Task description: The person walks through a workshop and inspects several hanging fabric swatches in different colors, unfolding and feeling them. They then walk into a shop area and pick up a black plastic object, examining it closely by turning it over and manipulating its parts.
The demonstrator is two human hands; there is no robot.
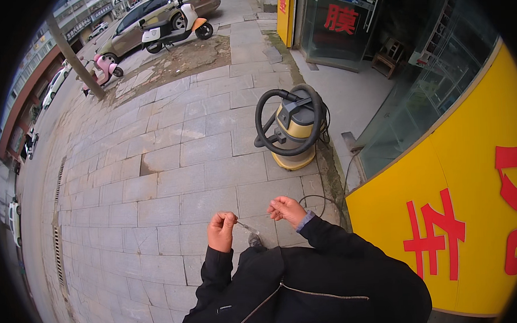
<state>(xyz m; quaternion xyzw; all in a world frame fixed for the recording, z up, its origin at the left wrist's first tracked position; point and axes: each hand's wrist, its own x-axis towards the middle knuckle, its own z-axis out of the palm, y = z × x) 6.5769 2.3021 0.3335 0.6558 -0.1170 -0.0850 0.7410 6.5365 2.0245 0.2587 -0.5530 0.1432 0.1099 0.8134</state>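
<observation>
While the left hand (pixel 221 228) pinches a slender rod (pixel 248 227) above the paving slabs (pixel 158 211) and the right hand (pixel 286 210) curls closed, any contents indiscernible, a loosened fingertip grip could drop the rod.

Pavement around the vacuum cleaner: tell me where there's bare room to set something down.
The broad paving left of the vacuum cleaner is bare, as far as the drain grate. It is crowded toward the yellow sign panel, where a black cable loops, and below the left hand, where a shoe stands.
</observation>
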